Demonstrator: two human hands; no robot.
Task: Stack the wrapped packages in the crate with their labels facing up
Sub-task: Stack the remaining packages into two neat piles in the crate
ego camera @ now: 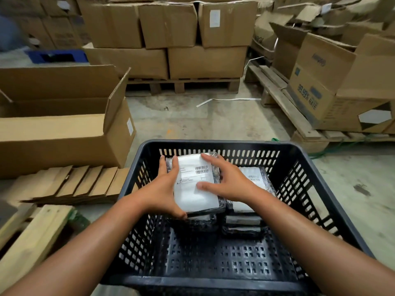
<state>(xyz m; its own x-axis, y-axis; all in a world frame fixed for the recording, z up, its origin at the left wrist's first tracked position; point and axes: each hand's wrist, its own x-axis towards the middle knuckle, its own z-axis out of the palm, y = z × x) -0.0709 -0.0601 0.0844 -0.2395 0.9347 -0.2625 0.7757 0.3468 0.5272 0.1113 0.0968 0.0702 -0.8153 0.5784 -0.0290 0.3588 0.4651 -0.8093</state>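
A black slotted plastic crate [215,144] stands on the floor in front of me. Inside it, at the far left, a wrapped package [193,193] with a white barcode label facing up lies on top of a stack. My left hand [164,189] grips its left edge, thumb at the near corner. My right hand [226,180] rests on its right side with fingers spread over the label. A second stack of wrapped packages [252,178] sits just to the right, its top label facing up, partly hidden by my right wrist.
An open cardboard box [64,133] stands to the left, with flattened cardboard [74,184] and wooden planks [32,238] near it. Stacked cartons on pallets [183,60] fill the back and right. Bare concrete floor [203,122] lies beyond the crate.
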